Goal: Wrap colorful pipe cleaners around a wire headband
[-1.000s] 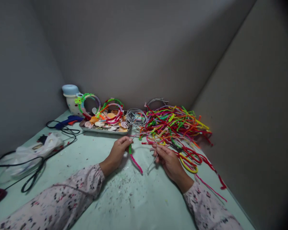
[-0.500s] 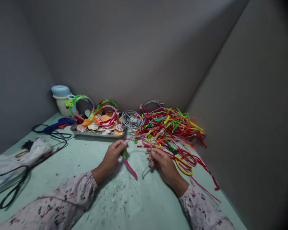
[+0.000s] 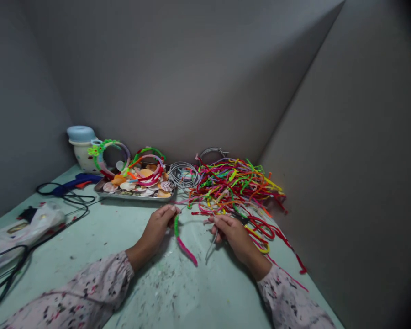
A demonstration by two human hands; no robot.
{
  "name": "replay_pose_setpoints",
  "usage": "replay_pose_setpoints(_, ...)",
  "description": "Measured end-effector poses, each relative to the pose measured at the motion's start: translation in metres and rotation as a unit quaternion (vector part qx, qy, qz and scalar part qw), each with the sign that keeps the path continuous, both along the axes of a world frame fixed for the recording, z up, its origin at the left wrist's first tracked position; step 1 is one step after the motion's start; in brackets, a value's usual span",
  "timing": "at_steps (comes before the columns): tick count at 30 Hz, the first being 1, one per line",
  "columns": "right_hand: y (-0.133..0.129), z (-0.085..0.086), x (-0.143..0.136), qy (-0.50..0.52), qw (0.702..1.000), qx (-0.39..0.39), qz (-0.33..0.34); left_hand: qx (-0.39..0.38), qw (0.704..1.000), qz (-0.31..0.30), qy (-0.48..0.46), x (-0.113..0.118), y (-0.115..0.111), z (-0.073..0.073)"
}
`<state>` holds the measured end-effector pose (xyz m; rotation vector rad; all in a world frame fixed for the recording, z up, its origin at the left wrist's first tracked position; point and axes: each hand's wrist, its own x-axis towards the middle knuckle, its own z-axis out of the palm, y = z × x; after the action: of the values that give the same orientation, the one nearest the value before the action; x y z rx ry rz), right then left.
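A thin grey wire ring arches between my two hands above the table. My left hand pinches its left side, where a fuzzy wrapping, green above and magenta below, hangs down toward me. On the right side, my right hand is closed on the bare wire, fingertips together. The wire's lower end hangs loose below the right fingertips, apart from the magenta end.
Beyond my hands are a metal tray of shells and fuzzy rings, coiled wire and a pipe cleaner pile. At left lie a blue glue gun, black cable and plastic bag; behind stands a lidded jar.
The view has shifted slightly, with the tray and pile now lower and further left. Both hands keep their hold, and the green and magenta wrapping hangs a little lower.
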<state>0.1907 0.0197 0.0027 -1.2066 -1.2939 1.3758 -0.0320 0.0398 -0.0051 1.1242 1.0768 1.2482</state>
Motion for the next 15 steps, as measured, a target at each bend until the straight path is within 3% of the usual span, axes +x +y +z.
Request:
replay_pose_setpoints(7, -0.0001, 0.0029, 0.0048, -0.094, 0.992, -0.035, 0.075, 0.001, 1.000, 0.015, -0.014, 0.0004, -0.0002, 0.0012)
replay_pose_setpoints(10, -0.0011, 0.0025, 0.0061, -0.168, 0.980, 0.018, 0.110, 0.004, 0.999, 0.023, -0.025, 0.0000, -0.0014, 0.0000)
replay_pose_setpoints(15, -0.0016, 0.0044, 0.0101, -0.325, 0.932, 0.136, 0.082, -0.009, 0.999, 0.040, -0.031, 0.0001, 0.0040, 0.0022)
